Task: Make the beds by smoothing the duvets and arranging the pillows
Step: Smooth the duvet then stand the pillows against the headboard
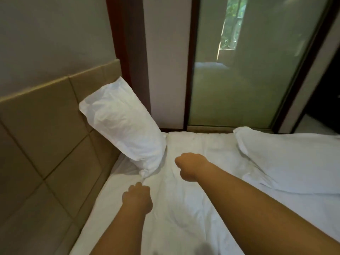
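Head view: I have the left hand (137, 198) at lower centre, fingers curled tight at the bottom corner of the pillow (121, 122), apparently pinching its cloth to tug it square. The pillow leans tilted on the tan headboard (46, 135) at left of frame, so it needs setting straight. My right hand (189, 166) is fisted over the wrinkled sheet (184, 208) at centre; I cannot tell whether it holds fabric. The duvet (294, 162) lies bunched at right, not yet smoothed.

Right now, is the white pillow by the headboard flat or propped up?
Propped up: the crumpled white pillow leans tilted against the tan tiled headboard.
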A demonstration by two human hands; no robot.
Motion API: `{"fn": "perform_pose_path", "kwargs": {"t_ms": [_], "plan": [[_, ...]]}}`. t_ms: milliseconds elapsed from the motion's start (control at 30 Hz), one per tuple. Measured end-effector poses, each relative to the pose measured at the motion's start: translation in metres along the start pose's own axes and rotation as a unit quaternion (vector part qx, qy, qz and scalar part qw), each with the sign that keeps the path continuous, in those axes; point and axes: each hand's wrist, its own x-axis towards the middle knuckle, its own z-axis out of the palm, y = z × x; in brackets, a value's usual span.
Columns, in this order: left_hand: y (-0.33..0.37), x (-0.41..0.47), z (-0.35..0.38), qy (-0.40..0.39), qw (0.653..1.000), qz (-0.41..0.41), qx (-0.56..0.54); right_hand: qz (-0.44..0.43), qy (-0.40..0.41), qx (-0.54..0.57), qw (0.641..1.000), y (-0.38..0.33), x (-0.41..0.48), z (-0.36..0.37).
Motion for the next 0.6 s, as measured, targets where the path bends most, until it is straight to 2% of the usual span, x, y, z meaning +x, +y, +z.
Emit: {"fn": "perform_pose_path", "kwargs": {"t_ms": [167, 367, 600], "plan": [[0.099, -0.012, 0.013, -0.023, 0.994, 0.111, -0.006, 0.088, -0.052, 0.011, 0.995, 0.059, -0.059, 0.043], [0.208, -0.053, 0.023, 0.014, 0.984, 0.173, 0.027, 0.154, -0.019, 0.060, 0.986, 0.116, -0.117, 0.084], [0.326, -0.114, 0.037, 0.025, 0.988, 0.148, -0.046, 0.180, 0.023, 0.104, 0.978, 0.205, -0.208, 0.134]]}}
